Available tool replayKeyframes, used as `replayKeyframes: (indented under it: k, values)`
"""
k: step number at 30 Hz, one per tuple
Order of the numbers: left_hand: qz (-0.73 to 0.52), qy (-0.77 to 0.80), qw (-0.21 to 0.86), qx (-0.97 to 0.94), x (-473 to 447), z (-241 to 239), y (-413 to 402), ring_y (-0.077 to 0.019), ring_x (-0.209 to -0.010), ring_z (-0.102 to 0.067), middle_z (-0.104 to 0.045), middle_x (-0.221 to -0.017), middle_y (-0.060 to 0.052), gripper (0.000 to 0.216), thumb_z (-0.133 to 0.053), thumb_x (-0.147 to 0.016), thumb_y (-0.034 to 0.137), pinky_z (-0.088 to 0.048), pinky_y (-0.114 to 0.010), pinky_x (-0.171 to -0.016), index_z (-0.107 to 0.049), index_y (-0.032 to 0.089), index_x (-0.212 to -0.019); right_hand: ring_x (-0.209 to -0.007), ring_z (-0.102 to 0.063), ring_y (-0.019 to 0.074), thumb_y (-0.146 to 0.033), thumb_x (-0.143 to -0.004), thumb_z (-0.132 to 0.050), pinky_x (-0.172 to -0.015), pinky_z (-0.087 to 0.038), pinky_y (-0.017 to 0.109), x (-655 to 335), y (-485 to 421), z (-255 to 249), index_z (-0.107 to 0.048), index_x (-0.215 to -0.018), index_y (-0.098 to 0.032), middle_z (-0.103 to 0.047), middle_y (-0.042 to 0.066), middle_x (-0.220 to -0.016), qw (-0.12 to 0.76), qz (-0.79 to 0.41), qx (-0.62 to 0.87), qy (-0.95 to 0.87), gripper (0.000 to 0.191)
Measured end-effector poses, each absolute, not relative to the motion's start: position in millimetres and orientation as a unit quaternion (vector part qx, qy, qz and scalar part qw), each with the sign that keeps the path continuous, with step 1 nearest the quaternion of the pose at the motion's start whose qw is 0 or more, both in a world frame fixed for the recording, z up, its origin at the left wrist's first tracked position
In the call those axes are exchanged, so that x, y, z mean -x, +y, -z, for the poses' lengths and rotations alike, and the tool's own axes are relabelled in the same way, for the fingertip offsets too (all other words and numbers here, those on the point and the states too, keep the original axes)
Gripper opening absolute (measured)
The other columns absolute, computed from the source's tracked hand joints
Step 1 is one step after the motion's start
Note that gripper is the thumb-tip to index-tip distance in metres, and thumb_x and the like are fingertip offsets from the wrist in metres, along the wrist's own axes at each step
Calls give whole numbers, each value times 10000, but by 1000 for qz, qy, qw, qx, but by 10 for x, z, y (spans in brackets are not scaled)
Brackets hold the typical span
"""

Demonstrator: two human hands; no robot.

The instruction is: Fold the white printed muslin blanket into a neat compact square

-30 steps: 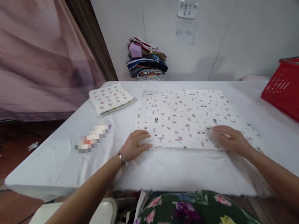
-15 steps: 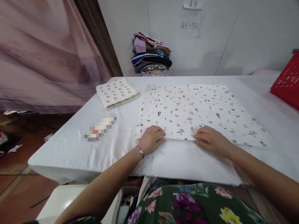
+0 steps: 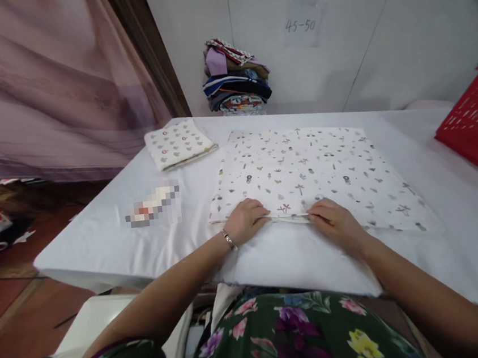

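Note:
A white printed cloth point(image 3: 301, 166) with small palm trees and other motifs lies spread flat before me, its near edge folded in layers. My left hand point(image 3: 247, 220), with a bracelet at the wrist, pinches that near edge left of its middle. A short way to the right, my right hand point(image 3: 334, 221) has thumb and fingers closed on the same edge. Between the hands the edge is lifted slightly, and its layers show. The fingertips are partly hidden by the fabric.
The white-covered table point(image 3: 112, 238) carries a folded printed cloth point(image 3: 180, 144) at the back left and a pixelated object point(image 3: 152, 206) nearer me. A pile of folded fabrics point(image 3: 237, 76) stands by the wall. At the right is a red plastic basket point(image 3: 476, 120).
Both hands have closed more firmly on the cloth's near edge, which is now raised a little between them. The view has shifted slightly.

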State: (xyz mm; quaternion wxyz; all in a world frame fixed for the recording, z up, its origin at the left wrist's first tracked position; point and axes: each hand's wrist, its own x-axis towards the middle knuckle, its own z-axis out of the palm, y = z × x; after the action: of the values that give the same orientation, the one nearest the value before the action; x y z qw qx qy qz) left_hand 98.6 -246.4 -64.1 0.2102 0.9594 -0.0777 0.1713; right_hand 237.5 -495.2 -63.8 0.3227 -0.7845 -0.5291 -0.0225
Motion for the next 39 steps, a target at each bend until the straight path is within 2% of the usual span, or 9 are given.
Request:
replayKeyframes:
  k: [10, 17, 22, 24, 28, 32, 35, 39]
  values:
    - [-185, -64, 223, -955, -984, 686, -2488, -162, -861, -550, -636, -889, -44, 228, -433, -905, 287, -434, -326, -796, -642, 196, -917, -886, -550, 210, -301, -897, -492, -765, -466, 361, -2354, -4933, 640, -629, -992, -173, -614, 89, -976, 206, 75, 761, -610, 210]
    - [-185, -62, 194, -961, -983, 705, -2492, -163, -866, -542, -634, -891, -48, 259, -390, -922, 302, -424, -323, -788, -623, 190, -912, -880, -559, 207, -261, -930, -401, -755, -483, 359, -2345, -4924, 625, -627, -1009, -192, -623, 87, -970, 230, 74, 774, -586, 249]
    - [-177, -83, 151, -969, -964, 675, -2511, -197, -937, -543, -621, -1030, -79, 298, -470, -880, 380, -419, -357, -818, -558, 182, -1084, -868, -574, 214, -267, -936, -368, -746, -493, 371, -2351, -4913, 648, -616, -1059, -201, -637, 90, -956, 235, 99, 778, -574, 285]
    - [-178, -84, 138, -971, -968, 656, -2520, -193, -924, -544, -621, -1020, -75, 268, -453, -889, 347, -417, -350, -809, -551, 180, -1074, -854, -576, 212, -252, -936, -365, -743, -489, 372, -2357, -4909, 666, -600, -1086, -203, -643, 84, -943, 230, 115, 773, -579, 283]
    - [-187, -75, 113, -973, -979, 639, -2527, -176, -862, -546, -625, -930, -61, 185, -387, -895, 196, -413, -324, -772, -566, 174, -938, -865, -561, 205, -171, -914, -384, -752, -472, 355, -2371, -4915, 672, -593, -1046, -174, -634, 90, -956, 221, 137, 752, -605, 247]
    - [-195, -99, 49, -975, -981, 671, -2513, -174, -855, -538, -617, -1005, -60, 216, -387, -851, 86, -405, -322, -765, -581, 176, -882, -888, -524, 207, -122, -890, -387, -743, -449, 340, -2389, -4921, 655, -616, -913, -168, -606, 105, -983, 195, 140, 734, -636, 234]
    - [-194, -121, 12, -973, -978, 698, -2506, -180, -872, -529, -598, -1086, -54, 233, -401, -851, 90, -399, -328, -759, -603, 194, -905, -881, -498, 205, -124, -890, -386, -733, -429, 335, -2396, -4917, 652, -629, -880, -188, -591, 95, -979, 164, 133, 740, -639, 252]
    - [-171, -127, 2, -977, -952, 683, -2527, -197, -943, -517, -571, -1159, -53, 260, -401, -868, 124, -400, -346, -779, -620, 223, -966, -888, -484, 216, -126, -876, -409, -749, -410, 348, -2379, -4919, 640, -637, -961, -186, -585, 102, -973, 143, 126, 746, -638, 250]
